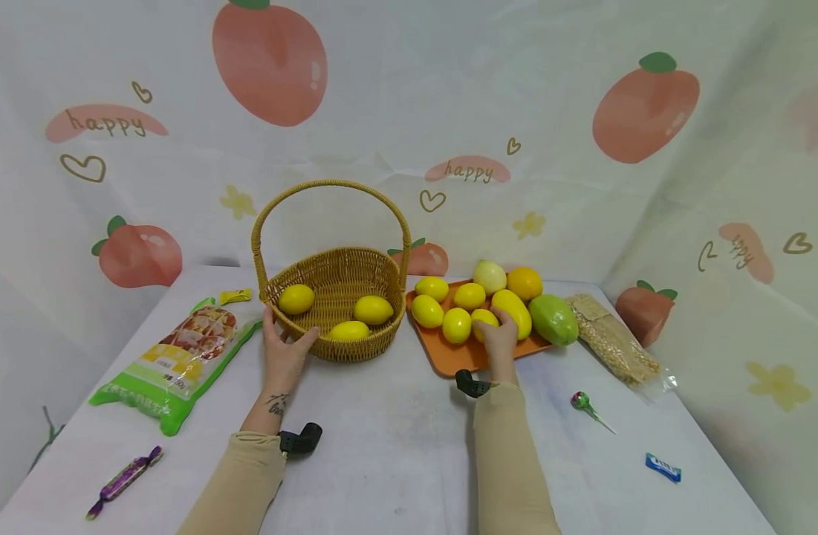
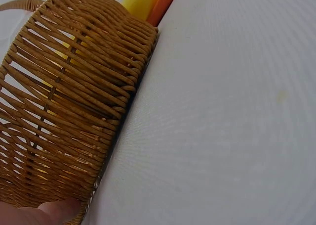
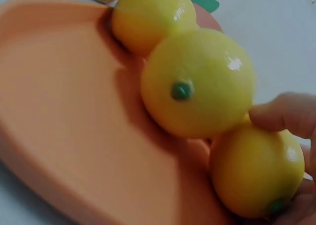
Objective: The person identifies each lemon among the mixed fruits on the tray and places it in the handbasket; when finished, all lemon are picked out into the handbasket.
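My right hand pinches a lemon at the front of the tray, right of centre in the frame; other lemons crowd its left and a long yellow fruit blocks its right. My left hand, thumb and fingers spread wide, rests against the basket, left of centre, its tall handle arching overhead. A green bag lies to the left, a grain packet far right.
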`<action>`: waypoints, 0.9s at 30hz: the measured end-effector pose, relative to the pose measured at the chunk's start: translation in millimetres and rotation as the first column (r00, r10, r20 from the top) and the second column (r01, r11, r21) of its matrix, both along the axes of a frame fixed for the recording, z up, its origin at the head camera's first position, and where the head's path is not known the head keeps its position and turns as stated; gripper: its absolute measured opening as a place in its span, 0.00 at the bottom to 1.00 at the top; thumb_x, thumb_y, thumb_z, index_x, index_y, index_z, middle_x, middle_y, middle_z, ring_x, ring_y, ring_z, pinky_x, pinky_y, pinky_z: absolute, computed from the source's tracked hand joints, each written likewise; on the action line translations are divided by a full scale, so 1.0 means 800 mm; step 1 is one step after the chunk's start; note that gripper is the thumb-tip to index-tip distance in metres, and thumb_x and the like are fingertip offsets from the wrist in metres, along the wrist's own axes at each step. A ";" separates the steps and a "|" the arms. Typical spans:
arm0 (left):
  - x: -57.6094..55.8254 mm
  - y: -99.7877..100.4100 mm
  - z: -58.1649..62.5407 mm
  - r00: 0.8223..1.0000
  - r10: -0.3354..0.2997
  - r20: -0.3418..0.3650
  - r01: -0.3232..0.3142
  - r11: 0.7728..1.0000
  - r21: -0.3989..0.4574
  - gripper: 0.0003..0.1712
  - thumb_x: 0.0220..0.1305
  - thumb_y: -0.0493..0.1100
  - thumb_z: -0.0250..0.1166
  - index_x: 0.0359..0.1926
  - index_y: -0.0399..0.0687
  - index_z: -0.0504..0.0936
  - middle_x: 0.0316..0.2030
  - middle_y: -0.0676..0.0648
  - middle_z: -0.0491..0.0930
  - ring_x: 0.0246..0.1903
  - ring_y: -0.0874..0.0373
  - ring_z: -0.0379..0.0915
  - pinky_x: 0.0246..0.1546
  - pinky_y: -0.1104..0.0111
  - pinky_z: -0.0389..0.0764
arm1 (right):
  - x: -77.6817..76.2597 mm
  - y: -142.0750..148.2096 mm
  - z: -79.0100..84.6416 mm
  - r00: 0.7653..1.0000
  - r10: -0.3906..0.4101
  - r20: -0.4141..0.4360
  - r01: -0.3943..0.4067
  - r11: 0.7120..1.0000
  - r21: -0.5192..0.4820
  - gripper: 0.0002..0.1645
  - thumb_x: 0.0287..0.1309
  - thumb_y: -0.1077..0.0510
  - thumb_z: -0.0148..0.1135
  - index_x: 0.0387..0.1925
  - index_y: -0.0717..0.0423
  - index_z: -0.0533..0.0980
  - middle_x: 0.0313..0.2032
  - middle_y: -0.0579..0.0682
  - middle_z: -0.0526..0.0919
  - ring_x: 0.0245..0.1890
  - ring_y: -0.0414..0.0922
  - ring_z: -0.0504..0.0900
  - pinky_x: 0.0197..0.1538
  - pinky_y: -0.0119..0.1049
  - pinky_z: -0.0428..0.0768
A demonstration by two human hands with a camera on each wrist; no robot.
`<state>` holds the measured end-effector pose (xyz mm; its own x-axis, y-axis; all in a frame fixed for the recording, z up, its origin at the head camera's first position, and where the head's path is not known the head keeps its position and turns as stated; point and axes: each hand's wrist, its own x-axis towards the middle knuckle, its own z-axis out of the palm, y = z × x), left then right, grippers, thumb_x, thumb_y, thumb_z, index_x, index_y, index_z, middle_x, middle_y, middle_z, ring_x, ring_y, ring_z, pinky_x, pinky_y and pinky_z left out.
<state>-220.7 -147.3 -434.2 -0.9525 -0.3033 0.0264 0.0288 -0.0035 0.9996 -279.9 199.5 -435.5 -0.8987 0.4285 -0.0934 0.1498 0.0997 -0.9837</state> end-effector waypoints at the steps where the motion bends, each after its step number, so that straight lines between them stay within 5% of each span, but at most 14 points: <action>1: 0.000 0.000 0.000 1.000 0.002 0.002 -0.002 1.000 -0.001 0.57 0.57 0.36 0.63 0.72 0.55 0.31 0.72 0.46 0.34 0.67 0.42 0.44 0.61 0.55 0.65 | 0.001 0.001 0.000 1.000 0.017 0.005 -0.017 1.000 0.003 0.38 0.46 0.67 0.62 0.62 0.62 0.65 0.64 0.59 0.63 0.62 0.51 0.59 0.67 0.45 0.60; 8: -0.001 -0.001 0.000 1.000 0.013 0.009 -0.013 1.000 -0.018 0.57 0.56 0.37 0.64 0.73 0.55 0.31 0.72 0.46 0.34 0.67 0.41 0.45 0.61 0.55 0.65 | 0.003 0.012 0.001 0.993 0.118 -0.005 -0.118 0.991 0.069 0.40 0.45 0.69 0.63 0.63 0.65 0.63 0.64 0.62 0.62 0.62 0.54 0.59 0.67 0.47 0.60; 15: -0.001 0.000 0.000 1.000 0.007 0.008 -0.007 1.000 -0.026 0.57 0.57 0.38 0.64 0.73 0.55 0.31 0.72 0.46 0.34 0.67 0.41 0.44 0.62 0.55 0.65 | 0.006 0.021 0.026 0.987 0.161 -0.008 -0.158 0.978 0.138 0.37 0.47 0.65 0.65 0.62 0.61 0.67 0.64 0.58 0.65 0.62 0.51 0.61 0.67 0.45 0.61; 19: -0.001 0.001 0.000 1.000 0.007 0.007 -0.007 0.999 -0.032 0.57 0.57 0.38 0.64 0.73 0.55 0.31 0.72 0.46 0.34 0.67 0.41 0.44 0.62 0.55 0.64 | 0.007 0.018 0.043 0.974 0.218 -0.053 -0.214 0.974 0.079 0.36 0.47 0.66 0.64 0.62 0.58 0.67 0.63 0.55 0.66 0.58 0.49 0.64 0.63 0.42 0.66; 24: 0.001 0.002 0.000 1.000 0.004 0.001 -0.004 1.000 -0.021 0.57 0.57 0.37 0.63 0.73 0.56 0.31 0.72 0.46 0.34 0.68 0.41 0.43 0.62 0.55 0.64 | 0.009 0.002 0.059 0.927 0.343 -0.153 -0.350 0.937 -0.016 0.36 0.49 0.70 0.62 0.62 0.59 0.66 0.61 0.55 0.67 0.52 0.44 0.67 0.52 0.31 0.74; 27: 0.001 0.002 0.000 1.000 0.007 0.002 -0.007 1.000 -0.014 0.57 0.57 0.37 0.63 0.73 0.56 0.31 0.72 0.46 0.34 0.68 0.41 0.42 0.62 0.55 0.64 | 0.010 -0.014 0.066 0.870 0.441 -0.219 -0.454 0.891 -0.009 0.35 0.49 0.70 0.63 0.62 0.61 0.67 0.60 0.57 0.69 0.50 0.43 0.70 0.48 0.26 0.75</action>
<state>-220.1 -145.8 -434.1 -0.9505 -0.3094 0.0282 0.0263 0.0104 0.9996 -272.2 188.4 -382.8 -0.9945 -0.0245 0.1020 -0.1032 0.0496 -0.9934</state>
